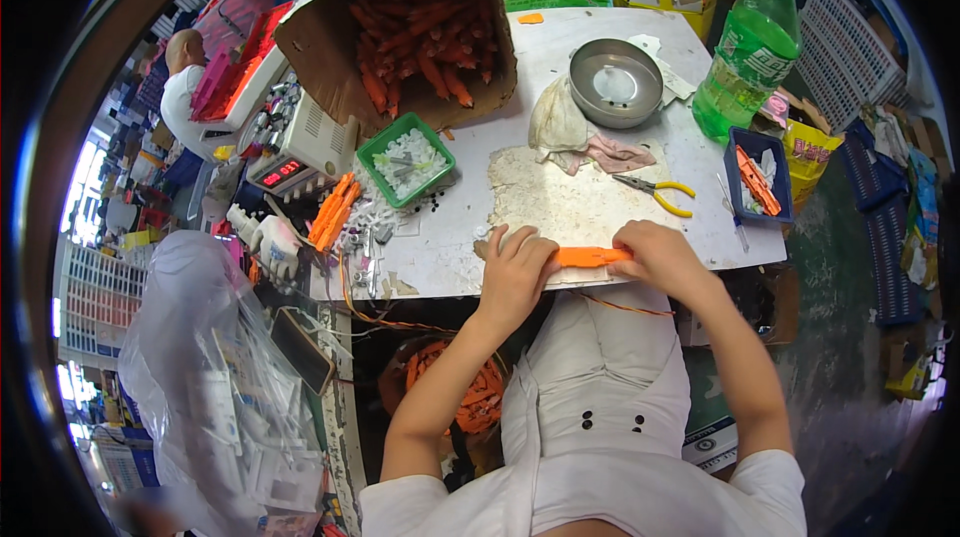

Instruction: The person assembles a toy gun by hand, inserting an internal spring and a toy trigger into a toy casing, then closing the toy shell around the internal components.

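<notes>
At the table's front edge I hold a long orange plastic piece (590,257) level between both hands. My left hand (517,272) has its fingers over the left end, and my right hand (655,255) pinches the right end. Just beyond lie pliers (655,194) with yellow handles. To the left, more orange plastic pieces (335,212) are stacked beside a green tray (408,162) of small white parts. Farther back stands a metal bowl (617,84) next to a crumpled cloth (560,122).
A cardboard box (310,37) full of orange pieces lies tipped at the back left, near a device with a red display (290,172). On the right stand a green bottle (745,62) and a dark blue bin (745,157), with a screwdriver (735,217) alongside. Wires (390,320) hang below the edge.
</notes>
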A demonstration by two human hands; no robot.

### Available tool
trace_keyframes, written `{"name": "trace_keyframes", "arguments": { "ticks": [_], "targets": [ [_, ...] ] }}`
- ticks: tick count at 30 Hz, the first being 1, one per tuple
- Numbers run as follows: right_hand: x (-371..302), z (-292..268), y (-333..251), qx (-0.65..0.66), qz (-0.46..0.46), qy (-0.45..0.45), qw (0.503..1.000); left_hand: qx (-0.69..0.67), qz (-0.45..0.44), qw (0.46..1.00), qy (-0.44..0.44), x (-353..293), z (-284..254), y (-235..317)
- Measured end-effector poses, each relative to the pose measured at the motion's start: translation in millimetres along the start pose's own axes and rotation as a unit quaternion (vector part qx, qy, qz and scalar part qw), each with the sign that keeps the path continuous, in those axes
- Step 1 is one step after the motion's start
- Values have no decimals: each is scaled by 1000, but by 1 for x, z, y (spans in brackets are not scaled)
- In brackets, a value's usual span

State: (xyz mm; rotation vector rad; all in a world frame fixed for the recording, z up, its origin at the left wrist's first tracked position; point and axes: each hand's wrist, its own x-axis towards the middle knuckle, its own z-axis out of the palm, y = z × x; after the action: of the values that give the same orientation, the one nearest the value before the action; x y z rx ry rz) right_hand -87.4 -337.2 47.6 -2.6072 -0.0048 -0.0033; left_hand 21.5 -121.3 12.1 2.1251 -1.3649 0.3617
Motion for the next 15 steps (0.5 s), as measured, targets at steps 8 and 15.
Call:
{"name": "trace_keyframes", "arguments": {
  "ticks": [8,15],
  "targets": [
    [-38,42,-9,562,74,220,794,-110,-47,993,-2,-9,-1,42],
    [-41,35,-37,676,-61,309,666,-141,-100,982,79,-16,-11,91]
  ]
}}
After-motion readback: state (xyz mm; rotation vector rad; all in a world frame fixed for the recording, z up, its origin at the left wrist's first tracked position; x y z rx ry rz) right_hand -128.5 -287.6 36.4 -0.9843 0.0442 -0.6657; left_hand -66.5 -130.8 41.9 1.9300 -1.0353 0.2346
